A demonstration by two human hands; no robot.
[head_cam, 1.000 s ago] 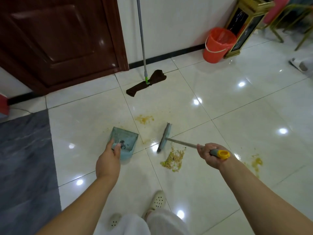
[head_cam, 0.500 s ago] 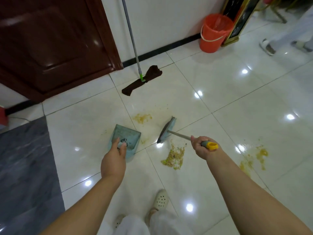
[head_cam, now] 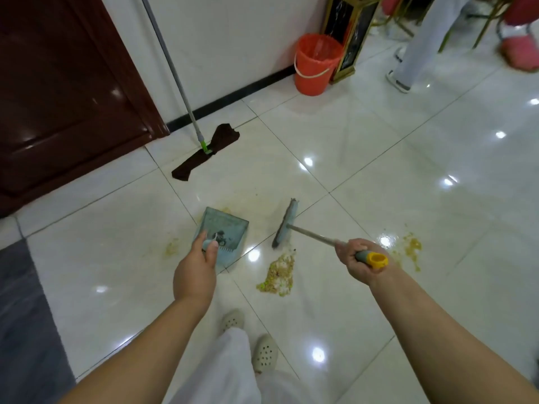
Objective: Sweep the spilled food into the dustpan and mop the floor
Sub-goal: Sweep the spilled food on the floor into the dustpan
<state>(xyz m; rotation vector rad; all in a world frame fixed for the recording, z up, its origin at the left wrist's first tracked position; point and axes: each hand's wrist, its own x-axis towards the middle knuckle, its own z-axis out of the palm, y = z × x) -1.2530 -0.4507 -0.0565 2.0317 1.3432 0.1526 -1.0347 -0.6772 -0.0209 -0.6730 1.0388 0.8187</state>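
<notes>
My left hand (head_cam: 194, 272) grips the handle of a pale blue dustpan (head_cam: 226, 228) that rests on the white tiles. My right hand (head_cam: 354, 259) holds the yellow-ended handle of a short broom; its blue brush head (head_cam: 285, 223) sits just beyond a pile of spilled food (head_cam: 278, 275), right of the dustpan. A second yellowish spill (head_cam: 411, 249) lies to the right of my right hand. Faint smears (head_cam: 172, 247) mark the floor left of the dustpan. A mop with a dark brown cloth head (head_cam: 204, 157) leans against the wall.
An orange bucket (head_cam: 315, 65) stands by the wall next to a black and gold stand (head_cam: 350, 33). Another person's white-trousered legs (head_cam: 420, 45) are at the back right, near red chairs. A brown door (head_cam: 67, 91) is at the left. My feet in white clogs (head_cam: 264, 354) are below.
The view has shifted right and back, showing a person's legs by the bucket. The dustpan has slid up over the smear beyond it. The brush stays just beyond the food pile.
</notes>
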